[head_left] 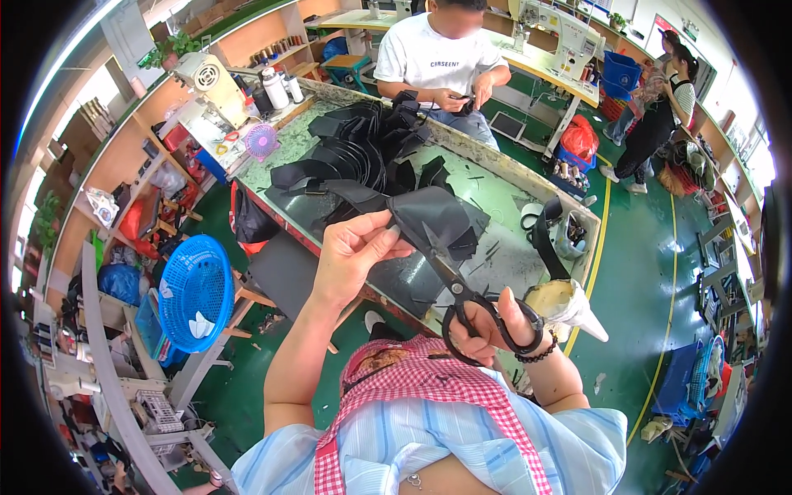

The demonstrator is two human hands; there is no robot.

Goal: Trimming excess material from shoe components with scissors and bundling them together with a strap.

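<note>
Nearest me is the worker's red-and-white gingham apron [388, 379], at seven o'clock from the scissors. The right hand [495, 330] is closed around the black loop handles of a pair of long dark metal scissors [456, 288], fingers through the loops. The left hand [363, 252], toward ten o'clock, has thumb and fingers pinched together on the edge of a smooth black flat piece [429, 210], which is held up above the table [528, 177] at twelve o'clock from the scissors' pivot. The blades reach up to that piece; I can't tell how far they part.

Just past three o'clock sits a cream-and-white cone-shaped object [565, 305]. A round blue plastic basket [195, 276] stands at nine. On the table, a heap of curved black pieces [346, 157] spreads toward eleven, with a small pink round fan [261, 140] at ten. Across the table, at twelve, a co-worker in a white T-shirt [437, 54] handles something small and dark. Farthest, near two o'clock, two people [660, 107] stand together on the green floor [627, 210].
</note>
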